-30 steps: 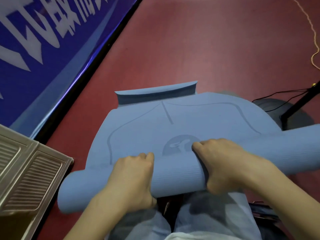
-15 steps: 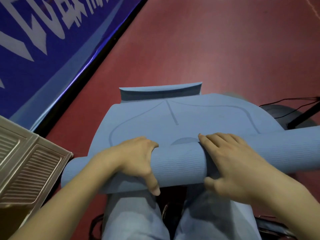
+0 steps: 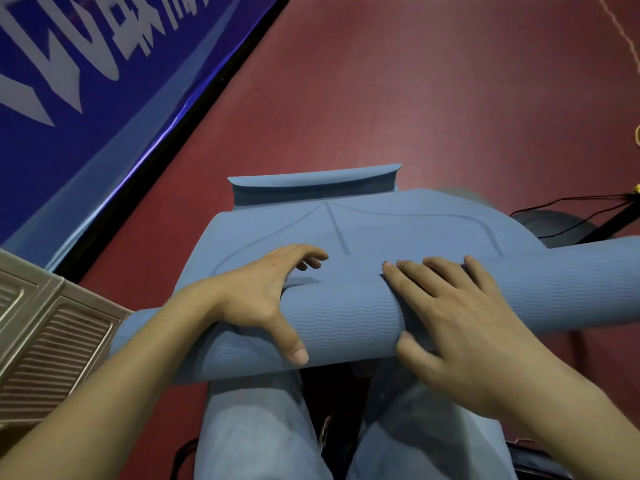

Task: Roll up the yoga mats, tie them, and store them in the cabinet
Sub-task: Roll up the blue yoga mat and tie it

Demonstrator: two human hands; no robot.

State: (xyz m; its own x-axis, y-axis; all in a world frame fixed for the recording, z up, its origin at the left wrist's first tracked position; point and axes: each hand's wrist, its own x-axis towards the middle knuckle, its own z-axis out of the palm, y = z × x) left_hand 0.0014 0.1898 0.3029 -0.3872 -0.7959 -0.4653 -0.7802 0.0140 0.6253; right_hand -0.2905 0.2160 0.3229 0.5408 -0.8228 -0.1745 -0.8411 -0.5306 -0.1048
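One blue yoga mat, partly rolled: the rolled portion lies crosswise over the person's knees, running from near the grille at left to the right frame edge; the unrolled portion extends away over the red floor, its far edge curled upward. Printed curved lines show on the flat portion.

Two hands on the roll. Left hand: draped over the top of the roll left of centre, fingers bent and slightly spread, their tips on the flat sheet just beyond the roll, thumb pointing down the near face. Right hand: laid flat over the roll right of centre, fingers straight and a little apart, tips reaching the far side of the roll, thumb against the near face.

One blue banner with white lettering, far left, bordered by a black strip. One beige slatted panel, near left, beside the roll's left end. Black cables and a dark round base on the floor, far right. One pale cord, upper right corner.
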